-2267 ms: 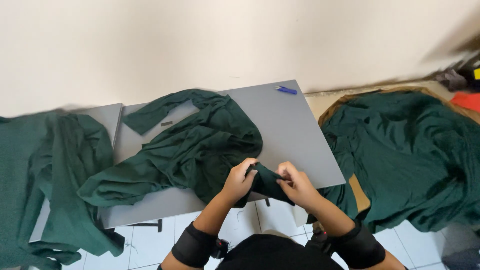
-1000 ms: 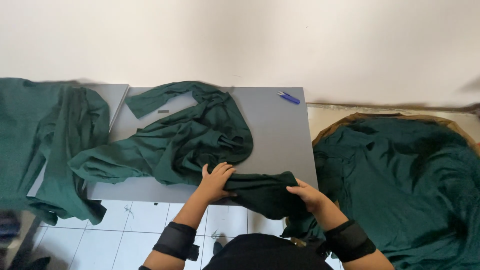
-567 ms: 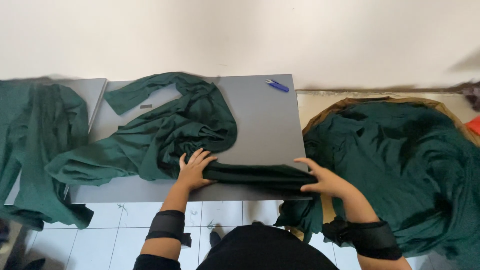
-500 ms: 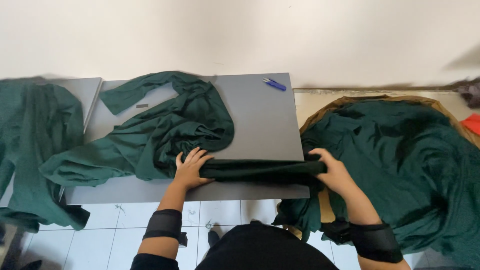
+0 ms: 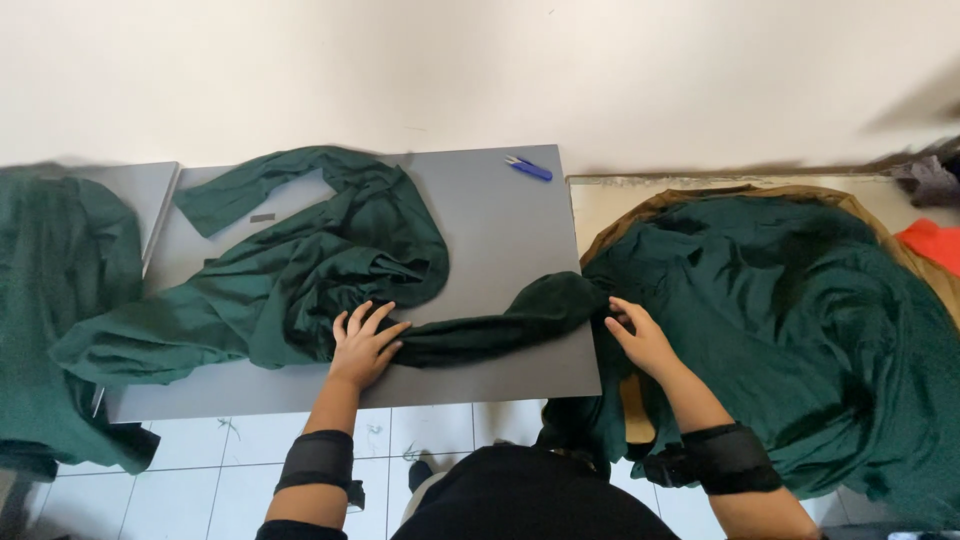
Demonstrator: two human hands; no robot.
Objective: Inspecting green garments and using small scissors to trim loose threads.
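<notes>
I read the left hand (image 5: pixel 365 345) as flat, fingers spread, palm pressing on a dark green knit garment (image 5: pixel 480 330) near the front edge of the grey rectangular tabletop (image 5: pixel 500 235). It is not clamped on anything.

The right hand (image 5: pixel 640 340) sits just off the tabletop's right edge, fingers loosely curled against the same cloth where it drapes over. I cannot tell whether it pinches the fabric.

The garment runs as a rolled band, long axis left to right along the front edge, spanning between both hands. Its left end lies under the left hand; its right end falls toward a large heap of dark green fabric (image 5: pixel 800 310).

A crumpled dark green shirt (image 5: pixel 300 270) lies touching the left hand, on its far-left side. Small blue-handled snips (image 5: pixel 528 167) sit at the far right corner, well apart.
</notes>
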